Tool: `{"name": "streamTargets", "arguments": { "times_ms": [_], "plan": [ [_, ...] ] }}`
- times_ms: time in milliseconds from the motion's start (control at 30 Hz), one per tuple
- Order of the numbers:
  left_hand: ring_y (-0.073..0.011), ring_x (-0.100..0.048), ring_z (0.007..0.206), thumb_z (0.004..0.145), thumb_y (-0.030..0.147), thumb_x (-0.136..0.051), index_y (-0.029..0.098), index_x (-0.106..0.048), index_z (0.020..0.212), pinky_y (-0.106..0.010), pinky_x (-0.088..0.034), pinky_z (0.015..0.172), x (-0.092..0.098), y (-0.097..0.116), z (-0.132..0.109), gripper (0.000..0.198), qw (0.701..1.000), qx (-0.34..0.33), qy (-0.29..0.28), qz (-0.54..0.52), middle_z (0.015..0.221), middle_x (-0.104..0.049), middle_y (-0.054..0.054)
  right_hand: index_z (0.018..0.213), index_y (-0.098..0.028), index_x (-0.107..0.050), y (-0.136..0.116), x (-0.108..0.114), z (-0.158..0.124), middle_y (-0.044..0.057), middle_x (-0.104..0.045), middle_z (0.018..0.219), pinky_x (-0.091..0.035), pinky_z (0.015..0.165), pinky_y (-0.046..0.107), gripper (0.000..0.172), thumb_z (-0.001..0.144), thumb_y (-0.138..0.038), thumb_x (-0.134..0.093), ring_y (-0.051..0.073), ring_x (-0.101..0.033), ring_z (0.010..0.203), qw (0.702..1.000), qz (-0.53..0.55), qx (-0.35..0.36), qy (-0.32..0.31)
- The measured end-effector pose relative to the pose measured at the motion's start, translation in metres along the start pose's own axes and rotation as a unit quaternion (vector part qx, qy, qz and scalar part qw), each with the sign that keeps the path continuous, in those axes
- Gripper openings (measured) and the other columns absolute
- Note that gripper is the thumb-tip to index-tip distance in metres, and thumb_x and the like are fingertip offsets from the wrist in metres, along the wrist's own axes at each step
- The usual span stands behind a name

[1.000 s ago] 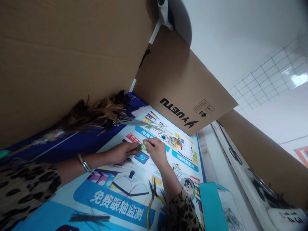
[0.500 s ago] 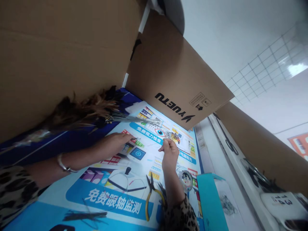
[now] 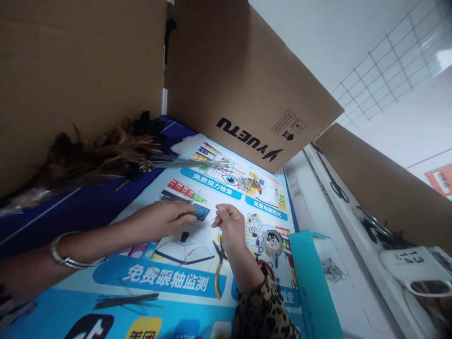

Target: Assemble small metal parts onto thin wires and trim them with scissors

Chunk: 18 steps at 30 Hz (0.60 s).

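My left hand is above the printed sheet, its fingers together and pointing right; what they hold, if anything, is too small to tell. Close by on the right, my right hand is closed in a pinch, and anything in it is too fine to make out. The two hands are apart. Yellow-handled pliers lie just below my right hand, partly hidden by the forearm. Nearer me is a small bundle of dark wires. Beyond the hands lies a bundle of long thin wires.
Brown feathers lie at the left on blue cloth. Cardboard panels stand at the left and back. A teal box is at the right, beside a white surface with a mug. Small wire pieces lie right of my right hand.
My left hand has moved right and slightly down, and my right hand slightly left, so they are closer together. The camera view has shifted, with the box and panels now higher in the picture.
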State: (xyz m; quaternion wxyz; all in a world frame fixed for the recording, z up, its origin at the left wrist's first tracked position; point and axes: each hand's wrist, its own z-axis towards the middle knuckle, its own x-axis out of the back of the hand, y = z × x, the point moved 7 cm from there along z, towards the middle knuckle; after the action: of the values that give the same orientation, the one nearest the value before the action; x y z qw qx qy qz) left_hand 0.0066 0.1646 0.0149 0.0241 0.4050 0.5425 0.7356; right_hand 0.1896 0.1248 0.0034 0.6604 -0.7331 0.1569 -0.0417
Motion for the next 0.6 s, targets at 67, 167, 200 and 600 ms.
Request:
{"name": "streamTargets", "arguments": {
  "times_ms": [67,167,200,600],
  "plan": [
    [-0.0226,-0.067,0.077,0.092,0.042,-0.047,0.023,-0.073,0.101,-0.028,-0.046,0.07,-0.018,0.003,-0.003,0.034,0.997,0.026,-0.065,-0.031,0.079,-0.075,-0.002,0.085,-0.016,-0.072,0.001,-0.003,-0.003,-0.004,-0.06,0.056,-0.046,0.051,0.023,0.021,0.078,-0.035,-0.073,0.009,-0.053,0.047,1.0,0.014,0.006,-0.005],
    [-0.0202,-0.066,0.066,0.093,0.039,-0.046,0.02,-0.071,0.097,-0.027,-0.045,0.065,-0.032,-0.003,-0.006,0.032,0.993,0.066,-0.075,-0.065,0.066,-0.071,0.0,0.088,-0.016,-0.074,0.004,-0.006,-0.007,-0.003,-0.061,0.057,-0.046,0.052,0.024,0.023,0.079,-0.037,-0.074,0.01,-0.054,0.048,1.0,0.023,0.001,-0.009],
    [-0.0202,-0.066,0.067,0.093,0.038,-0.046,0.02,-0.07,0.091,-0.027,-0.045,0.066,-0.034,-0.005,-0.006,0.03,0.993,0.065,-0.066,-0.07,0.067,-0.071,0.0,0.09,-0.016,-0.075,0.005,-0.007,-0.008,-0.003,-0.061,0.057,-0.046,0.052,0.024,0.025,0.078,-0.037,-0.075,0.01,-0.054,0.048,1.0,0.024,-0.004,-0.012],
    [-0.0171,-0.063,0.07,0.091,0.036,-0.049,0.021,-0.071,0.076,-0.024,-0.041,0.065,-0.039,-0.004,-0.003,0.031,0.999,0.011,-0.032,-0.039,0.071,-0.069,0.002,0.078,-0.019,-0.077,-0.001,-0.024,-0.021,0.0,-0.068,0.072,-0.053,0.052,0.025,0.017,0.077,-0.035,-0.075,0.01,-0.06,0.047,0.993,-0.085,0.032,-0.078]
  ]
}}
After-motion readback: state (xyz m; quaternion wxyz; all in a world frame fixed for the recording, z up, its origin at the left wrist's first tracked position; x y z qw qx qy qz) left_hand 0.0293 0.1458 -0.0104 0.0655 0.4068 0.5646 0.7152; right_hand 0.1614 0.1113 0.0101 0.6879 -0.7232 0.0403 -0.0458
